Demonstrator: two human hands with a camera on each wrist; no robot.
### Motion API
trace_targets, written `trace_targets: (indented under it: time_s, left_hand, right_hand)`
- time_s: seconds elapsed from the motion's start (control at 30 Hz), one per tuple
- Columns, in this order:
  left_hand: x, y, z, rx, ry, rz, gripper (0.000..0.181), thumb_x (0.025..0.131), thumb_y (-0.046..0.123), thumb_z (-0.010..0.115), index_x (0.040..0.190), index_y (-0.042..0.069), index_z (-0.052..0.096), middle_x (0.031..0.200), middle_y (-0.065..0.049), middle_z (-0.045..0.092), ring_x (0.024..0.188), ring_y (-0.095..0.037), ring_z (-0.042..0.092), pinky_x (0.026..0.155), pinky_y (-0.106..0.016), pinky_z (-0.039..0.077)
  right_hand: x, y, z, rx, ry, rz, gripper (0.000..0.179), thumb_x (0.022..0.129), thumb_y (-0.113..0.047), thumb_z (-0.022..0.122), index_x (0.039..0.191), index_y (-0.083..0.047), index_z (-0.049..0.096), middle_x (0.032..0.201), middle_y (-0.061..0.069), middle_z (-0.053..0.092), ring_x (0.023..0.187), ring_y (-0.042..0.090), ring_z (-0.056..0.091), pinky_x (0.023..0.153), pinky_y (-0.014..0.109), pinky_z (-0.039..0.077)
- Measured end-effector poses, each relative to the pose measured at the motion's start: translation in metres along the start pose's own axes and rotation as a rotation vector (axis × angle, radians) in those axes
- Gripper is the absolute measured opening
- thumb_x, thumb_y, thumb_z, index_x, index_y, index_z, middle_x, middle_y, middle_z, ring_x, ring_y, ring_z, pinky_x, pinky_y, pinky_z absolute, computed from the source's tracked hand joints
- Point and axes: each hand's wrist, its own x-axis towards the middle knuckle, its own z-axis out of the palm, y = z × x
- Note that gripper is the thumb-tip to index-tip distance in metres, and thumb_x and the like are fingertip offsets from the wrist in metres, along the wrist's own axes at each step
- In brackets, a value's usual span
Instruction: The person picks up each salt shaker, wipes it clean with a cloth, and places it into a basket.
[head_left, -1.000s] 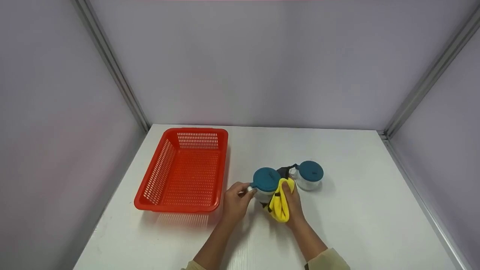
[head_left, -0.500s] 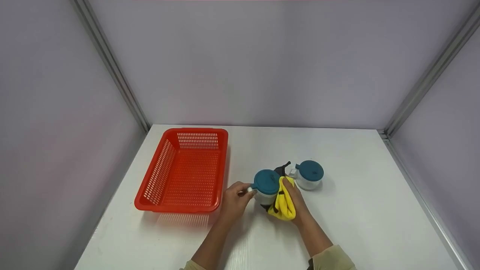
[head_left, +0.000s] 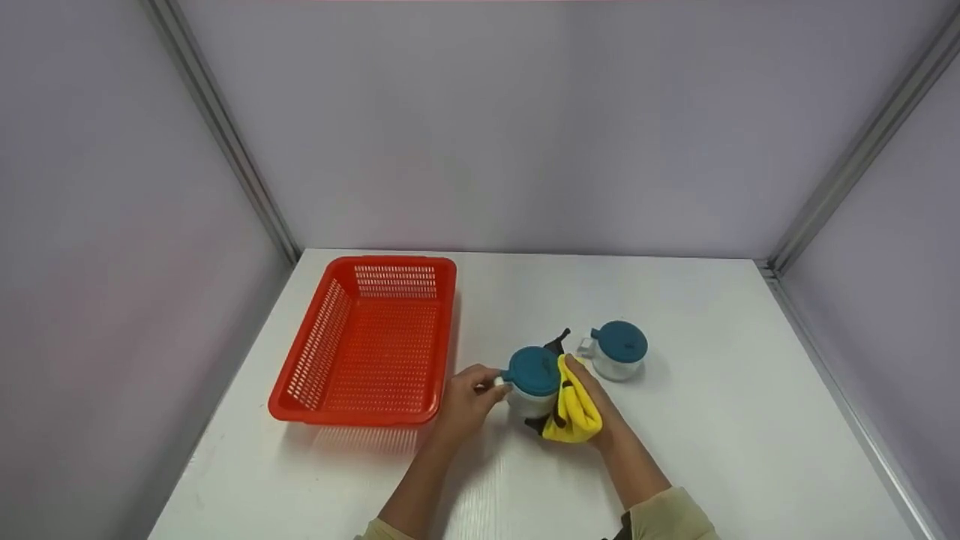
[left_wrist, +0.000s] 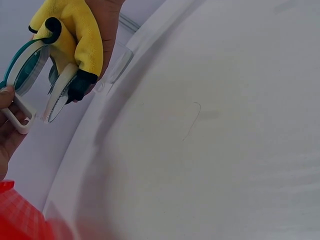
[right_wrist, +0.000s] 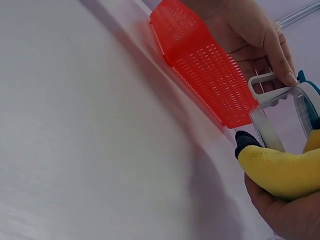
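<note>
A clear jar [head_left: 532, 406] with a teal lid [head_left: 534, 370] and a white side handle is held between both hands. My left hand [head_left: 469, 401] pinches the handle [right_wrist: 260, 87] between thumb and fingers. On the jar's other side, my right hand [head_left: 600, 401] grips a bunched yellow cloth [head_left: 577, 416] with dark edging and presses it against the wall. Dark ends of the cloth stick out behind and in front of the jar. In the left wrist view the cloth [left_wrist: 82, 35] wraps partly round the jar, and the right palm is mostly hidden behind it.
A second jar [head_left: 618, 370] with a matching teal lid stands upright just beyond my right hand, its handle facing left. To the left of my hands sits a red plastic basket [head_left: 360, 416] with slotted walls. Pale panels [head_left: 525, 135] enclose the white table [head_left: 712, 420].
The held jar has shifted slightly toward me. My right hand and the cloth have moved a little right and nearer along its side; the left hand keeps its hold on the handle.
</note>
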Motion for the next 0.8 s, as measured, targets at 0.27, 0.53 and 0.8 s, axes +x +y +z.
trace_targets:
  time_s: [0.27,0.53,0.8]
  left_hand:
    - [0.002,-0.001,-0.002,-0.014,-0.042,-0.055,0.016,0.085,0.01,0.076,0.099,0.019,0.077,0.084,0.002,0.065,0.081,-0.015,0.061,0.072,-0.023,0.058]
    - [0.002,-0.005,0.001,-0.025,-0.033,-0.097,0.016,0.086,0.012,0.076,0.101,0.018,0.077,0.085,0.001,0.065,0.083,-0.015,0.061,0.075,-0.023,0.058]
    - [0.002,-0.004,0.004,-0.025,-0.005,-0.086,0.015,0.088,0.016,0.075,0.102,0.018,0.076,0.088,0.002,0.066,0.089,-0.014,0.065,0.078,-0.023,0.058]
  right_hand:
    - [-0.003,-0.004,0.001,-0.006,-0.017,0.034,0.093,0.082,-0.083,0.044,0.141,-0.011,0.039,0.136,0.011,0.037,0.121,0.023,0.041,0.097,0.031,0.04]
    - [-0.001,-0.003,0.004,0.085,-0.05,-0.003,0.08,0.082,-0.08,0.049,0.128,-0.015,0.051,0.124,0.004,0.049,0.119,0.02,0.044,0.101,0.031,0.037]
    - [0.007,0.006,0.003,0.116,0.087,-0.039,0.067,0.087,-0.072,0.052,0.124,-0.016,0.055,0.116,0.001,0.055,0.111,0.018,0.049,0.097,0.028,0.04]
